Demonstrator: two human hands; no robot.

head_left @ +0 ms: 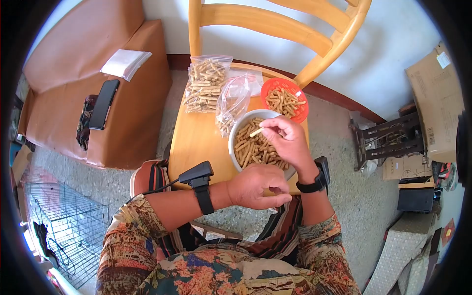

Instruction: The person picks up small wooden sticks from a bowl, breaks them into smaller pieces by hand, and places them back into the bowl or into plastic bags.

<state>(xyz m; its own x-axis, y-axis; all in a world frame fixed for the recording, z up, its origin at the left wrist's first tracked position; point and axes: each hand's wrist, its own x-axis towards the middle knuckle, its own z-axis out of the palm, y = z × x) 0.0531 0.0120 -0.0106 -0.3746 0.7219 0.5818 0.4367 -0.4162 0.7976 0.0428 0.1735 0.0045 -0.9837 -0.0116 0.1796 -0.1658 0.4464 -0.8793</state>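
Observation:
My right hand (286,140) pinches a pale snack stick (256,132) between thumb and fingertips, over a light grey bowl (232,142). Brown snack sticks (253,150) fill much of this bowl. At its near side is my left hand (260,188), back upward, with bent fingers and the thumb apart from them; the fingertips are partly hidden. A red plastic basket (302,116) beyond the bowl holds more sticks. To the left stand a full clear bag of sticks (206,86) and a partly filled clear bag (231,105).
Everything sits on the seat of a wooden chair (194,147), its backrest (265,24) at the far side. A brown sofa (123,113) at left carries a phone (104,104) and a pack of clear bags (126,64). A wire cage (66,221) and cardboard box (435,98) flank the floor.

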